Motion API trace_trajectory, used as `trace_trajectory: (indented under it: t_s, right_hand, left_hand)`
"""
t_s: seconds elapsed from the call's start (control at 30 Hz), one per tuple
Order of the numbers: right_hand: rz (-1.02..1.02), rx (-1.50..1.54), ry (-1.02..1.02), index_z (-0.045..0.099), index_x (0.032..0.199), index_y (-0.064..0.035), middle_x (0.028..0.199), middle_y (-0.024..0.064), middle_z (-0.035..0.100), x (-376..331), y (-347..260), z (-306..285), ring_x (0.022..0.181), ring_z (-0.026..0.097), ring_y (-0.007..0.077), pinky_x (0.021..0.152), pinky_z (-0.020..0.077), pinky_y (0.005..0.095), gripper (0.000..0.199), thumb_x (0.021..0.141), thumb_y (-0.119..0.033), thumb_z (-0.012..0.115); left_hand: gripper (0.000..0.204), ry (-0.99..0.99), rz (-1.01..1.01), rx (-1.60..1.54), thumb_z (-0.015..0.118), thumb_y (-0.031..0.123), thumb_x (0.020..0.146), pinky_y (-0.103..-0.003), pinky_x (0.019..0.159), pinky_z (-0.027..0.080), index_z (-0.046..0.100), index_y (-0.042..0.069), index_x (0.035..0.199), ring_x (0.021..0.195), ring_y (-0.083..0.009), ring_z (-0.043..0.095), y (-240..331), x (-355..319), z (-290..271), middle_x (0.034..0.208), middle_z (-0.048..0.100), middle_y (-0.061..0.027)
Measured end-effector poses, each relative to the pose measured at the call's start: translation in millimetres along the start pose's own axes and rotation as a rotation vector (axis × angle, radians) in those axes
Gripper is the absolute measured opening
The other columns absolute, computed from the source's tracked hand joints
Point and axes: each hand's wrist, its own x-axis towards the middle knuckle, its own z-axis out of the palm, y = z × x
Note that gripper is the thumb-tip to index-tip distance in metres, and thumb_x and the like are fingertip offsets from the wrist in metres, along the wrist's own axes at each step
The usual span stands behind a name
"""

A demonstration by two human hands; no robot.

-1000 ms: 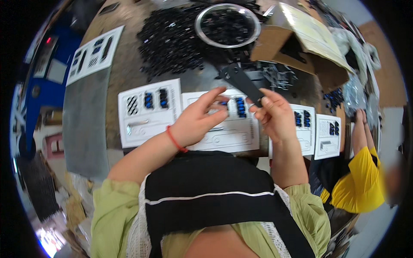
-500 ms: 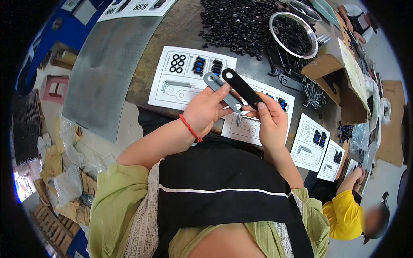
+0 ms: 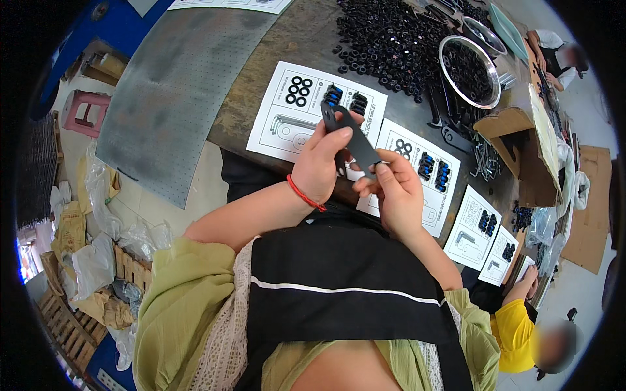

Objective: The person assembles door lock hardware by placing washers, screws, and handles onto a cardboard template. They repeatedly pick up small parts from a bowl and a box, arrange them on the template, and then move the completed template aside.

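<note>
Two flat, round-ended metal plates with end holes, one black and one greyer, lie overlapped in front of me. My left hand (image 3: pixel 319 159), with a red cord on its wrist, pinches the plates (image 3: pixel 362 144) near their far end. At the near end my right hand (image 3: pixel 399 195) has thumb and fingers closed on them. Just beyond them, on the bench, is a printed card (image 3: pixel 274 133) carrying black rings (image 3: pixel 298 91) and short black bolts with blue bands (image 3: pixel 333 95). A second card (image 3: pixel 438 207) with similar rings and bolts is partly behind my right hand.
Loose black nuts (image 3: pixel 385 45) are heaped at the far side, beside a metal bowl (image 3: pixel 499 91) of black rings. An open cardboard box (image 3: pixel 554 156) stands right, near hex keys (image 3: pixel 484 158). A perforated grey sheet (image 3: pixel 176 98) lies left. A yellow-sleeved person (image 3: pixel 515 329) works at right.
The grey plate in my left hand and the black one in my right have come together and now overlap. The whole view has shifted slightly.
</note>
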Motion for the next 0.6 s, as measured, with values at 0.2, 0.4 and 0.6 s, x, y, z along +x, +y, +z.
trace_trajectory:
  t_s: [0.2,0.4,0.6]
  right_hand:
    - [-0.292,-0.704,-0.008,0.063,0.115,-0.0008,0.1,0.0123,0.068,0.9,4.1,12.2,0.084,0.069,0.0197,0.072,0.0558,0.0307,0.024,0.092,0.002,0.058]
    - [-0.56,-1.071,-0.203,0.063,0.115,-0.002,0.112,0.0147,0.063,16.2,-5.4,21.2,0.098,0.065,0.0316,0.079,0.0557,0.0363,0.039,0.077,-0.002,0.073]
    - [-0.401,-1.128,-0.196,0.061,0.116,-0.0031,0.107,0.0146,0.063,26.0,-5.0,29.0,0.097,0.063,0.0334,0.078,0.0528,0.0391,0.049,0.073,-0.014,0.08]
  left_hand:
    - [0.03,-0.141,0.053,-0.116,0.056,0.023,0.091,-0.035,0.088,0.046,0.051,0.009,0.117,0.096,-0.0193,0.054,-7.6,4.8,-19.9,0.1,0.055,-0.006]
    - [0.032,-0.195,0.033,-0.279,0.051,0.028,0.094,-0.04,0.101,0.04,0.05,0.006,0.117,0.11,-0.0253,0.054,1.6,7.9,-29.0,0.108,0.058,-0.0104]
    - [0.05,-0.296,0.059,0.198,0.039,0.026,0.091,-0.04,0.11,0.034,0.044,-0.003,0.131,0.124,-0.0256,0.049,12.6,-1.9,-36.7,0.131,0.052,-0.0173]
